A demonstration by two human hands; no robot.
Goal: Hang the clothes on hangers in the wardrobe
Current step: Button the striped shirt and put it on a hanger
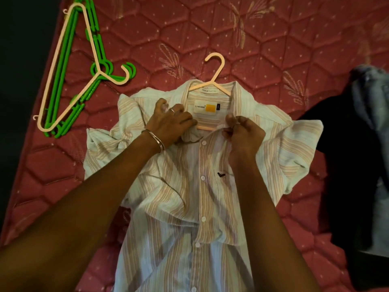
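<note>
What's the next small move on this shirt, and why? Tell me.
Probably fasten the top button. The shirt lies flat on the mattress with the hanger already inside its collar. Both the left hand and right hand pinch the open collar edges just above the top button, which looks undone, while the buttons below look fastened. Closing it should keep the shirt from slipping off.

Both arms outstretched — left hand (170, 121) flat, right hand (242, 131) pinching.

A bedroom at home: a red quilted mattress (263, 49) fills the view, with a shirt (189, 186), spare plastic hangers (69, 66) and other clothes (357, 154) lying on it.
</note>
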